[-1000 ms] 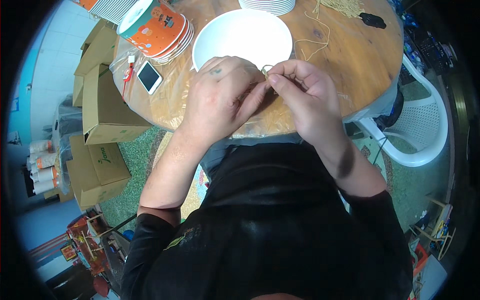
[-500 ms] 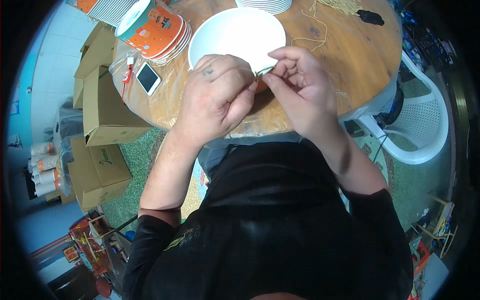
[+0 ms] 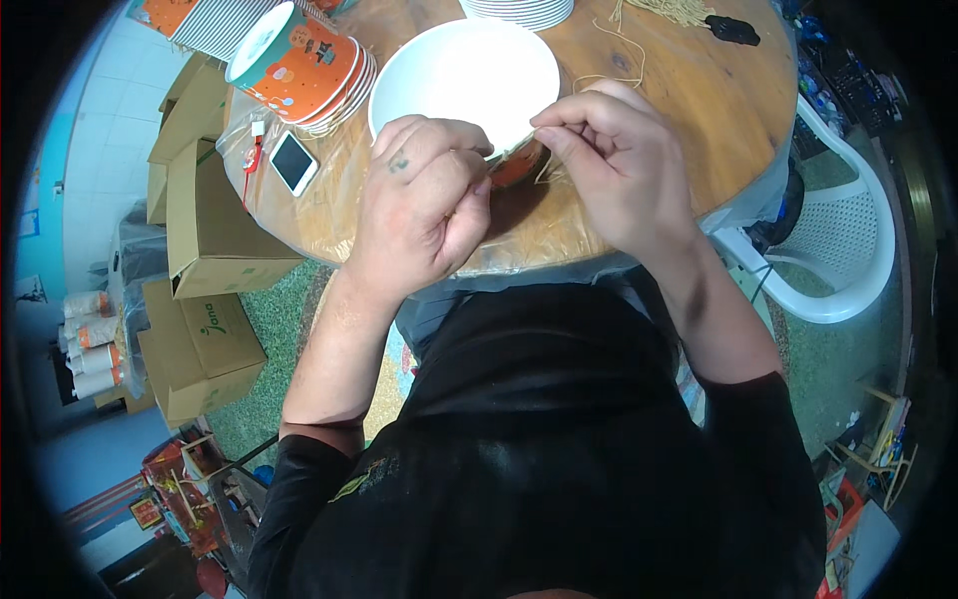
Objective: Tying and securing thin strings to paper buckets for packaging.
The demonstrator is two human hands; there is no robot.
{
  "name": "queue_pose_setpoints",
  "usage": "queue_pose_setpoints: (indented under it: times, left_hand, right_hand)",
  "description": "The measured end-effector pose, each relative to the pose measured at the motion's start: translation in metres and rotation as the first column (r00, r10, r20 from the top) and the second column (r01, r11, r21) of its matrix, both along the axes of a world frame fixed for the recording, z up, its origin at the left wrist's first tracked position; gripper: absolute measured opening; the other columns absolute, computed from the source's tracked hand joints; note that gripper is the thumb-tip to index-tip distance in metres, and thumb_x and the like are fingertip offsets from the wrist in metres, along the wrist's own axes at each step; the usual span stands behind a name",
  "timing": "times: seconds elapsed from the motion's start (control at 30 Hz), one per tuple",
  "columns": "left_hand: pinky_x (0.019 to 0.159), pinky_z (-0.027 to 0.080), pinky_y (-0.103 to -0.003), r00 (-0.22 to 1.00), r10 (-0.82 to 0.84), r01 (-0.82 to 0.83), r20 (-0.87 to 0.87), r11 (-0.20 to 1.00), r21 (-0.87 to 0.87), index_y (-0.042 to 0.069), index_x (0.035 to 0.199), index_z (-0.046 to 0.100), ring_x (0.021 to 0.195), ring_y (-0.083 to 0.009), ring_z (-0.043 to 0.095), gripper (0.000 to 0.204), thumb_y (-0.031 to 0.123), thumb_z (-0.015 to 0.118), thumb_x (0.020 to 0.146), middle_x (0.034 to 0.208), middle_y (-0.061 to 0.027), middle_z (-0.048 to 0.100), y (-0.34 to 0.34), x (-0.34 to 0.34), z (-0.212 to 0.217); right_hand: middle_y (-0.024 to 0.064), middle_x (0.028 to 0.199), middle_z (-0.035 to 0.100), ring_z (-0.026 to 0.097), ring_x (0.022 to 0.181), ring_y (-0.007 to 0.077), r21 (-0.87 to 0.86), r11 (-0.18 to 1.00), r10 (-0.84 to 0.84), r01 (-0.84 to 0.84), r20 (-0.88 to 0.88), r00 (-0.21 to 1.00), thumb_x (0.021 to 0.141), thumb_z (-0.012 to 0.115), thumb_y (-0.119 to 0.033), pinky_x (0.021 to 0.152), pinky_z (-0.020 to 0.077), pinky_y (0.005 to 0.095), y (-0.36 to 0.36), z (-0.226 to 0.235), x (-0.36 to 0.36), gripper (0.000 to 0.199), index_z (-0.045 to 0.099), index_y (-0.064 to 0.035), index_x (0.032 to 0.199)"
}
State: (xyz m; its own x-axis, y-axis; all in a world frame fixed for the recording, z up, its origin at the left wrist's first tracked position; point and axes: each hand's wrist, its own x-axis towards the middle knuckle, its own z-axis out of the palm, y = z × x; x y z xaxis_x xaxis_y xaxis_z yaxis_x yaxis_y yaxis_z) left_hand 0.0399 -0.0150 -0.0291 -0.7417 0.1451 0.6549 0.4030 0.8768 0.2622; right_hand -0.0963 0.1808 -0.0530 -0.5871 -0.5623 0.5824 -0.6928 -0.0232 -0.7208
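A white-lined paper bucket (image 3: 464,75) stands tilted before me at the table's near side, its mouth facing up and a bit of orange outer wall showing by my hands. My left hand (image 3: 424,195) is closed over its near rim, thumb pressed to the curled fingers; what lies inside the grip is mostly hidden. Just right of it, my right hand (image 3: 624,165) pinches a thin beige string (image 3: 544,172) between thumb and forefinger at the rim. A loose end dangles below the right fingertips.
Nested orange paper buckets (image 3: 299,75) and a white phone (image 3: 293,163) are at the left. Farther back are another white stack (image 3: 519,12), a string bundle (image 3: 669,10) and a black object (image 3: 733,30). Cardboard boxes (image 3: 215,215) and a white plastic chair (image 3: 848,230) flank the wooden table (image 3: 709,110).
My right hand has moved slightly right, away from the left, and its fingers have closed into a tighter pinch. The left hand has shifted slightly left. A loose string end now shows.
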Motion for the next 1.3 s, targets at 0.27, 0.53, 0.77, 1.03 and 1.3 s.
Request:
queue_pose_setpoints:
  times: [0.27, 0.53, 0.77, 1.03, 1.3]
  left_hand:
    - [0.098, 0.052, -0.045, 0.999, -0.046, 0.045, -0.011, 0.993, -0.111, 0.008, 0.091, 0.067, 0.103, -0.0327, 0.069, 0.017, 0.003, 0.079, 0.078, 0.112, -0.0070, 0.071, 0.004, 0.003, 0.001]
    - [0.094, 0.054, -0.043, 0.967, -0.128, 0.070, 0.219, 0.964, 0.255, 0.005, 0.098, 0.065, 0.094, -0.0322, 0.071, 0.034, 0.032, 0.084, 0.089, 0.100, -0.0123, 0.071, -0.014, 0.011, 0.019]
    - [0.085, 0.058, -0.029, 0.836, 0.013, -0.180, 0.549, 0.951, 0.252, -0.002, 0.129, 0.077, 0.091, -0.0119, 0.071, 0.037, 0.007, 0.087, 0.095, 0.094, -0.0035, 0.076, 0.012, -0.015, 0.047]
    - [0.078, 0.062, -0.025, 0.752, 0.002, -0.397, 0.659, 0.800, 0.450, -0.004, 0.117, 0.079, 0.086, -0.0087, 0.075, 0.018, 0.010, 0.079, 0.107, 0.099, -0.0053, 0.082, 0.006, -0.017, 0.034]
    - [0.080, 0.064, -0.026, 0.739, -0.111, -0.368, 0.664, 0.760, 0.536, -0.006, 0.119, 0.077, 0.089, -0.0107, 0.076, 0.019, 0.010, 0.075, 0.110, 0.103, -0.0076, 0.081, 0.004, -0.023, 0.038]
  right_hand:
    - [0.0081, 0.090, 0.070, 0.068, 0.077, 0.0199, -0.050, 0.995, -0.091, 0.092, 0.011, 0.996, 0.100, 0.079, -0.009, 0.070, 0.0537, 0.0353, -0.005, -0.005, -0.003, 0.006, 0.082, -0.0050, 0.103]
    - [0.0072, 0.097, 0.075, 0.073, 0.082, 0.0212, -0.096, 0.993, 0.064, -0.069, -0.058, 0.996, 0.100, 0.081, -0.006, 0.073, 0.0570, 0.0332, -0.002, -0.007, -0.008, 0.009, 0.083, -0.0074, 0.108]
    - [0.0078, 0.099, 0.074, 0.073, 0.080, 0.0202, -0.145, 0.984, 0.075, -0.102, -0.180, 0.981, 0.100, 0.081, -0.004, 0.071, 0.0575, 0.0327, -0.004, -0.010, -0.010, 0.017, 0.081, -0.0071, 0.116]
    - [0.0057, 0.099, 0.069, 0.070, 0.078, 0.0203, -0.251, 0.958, 0.023, -0.141, -0.420, 0.907, 0.079, 0.092, 0.003, 0.066, 0.0593, 0.0327, -0.003, -0.033, 0.012, 0.030, 0.081, -0.0066, 0.105]
    - [0.0035, 0.095, 0.069, 0.071, 0.080, 0.0195, -0.302, 0.950, -0.054, -0.082, -0.416, 0.908, 0.076, 0.096, -0.004, 0.067, 0.0600, 0.0319, -0.027, -0.045, 0.015, 0.029, 0.084, -0.0074, 0.102]
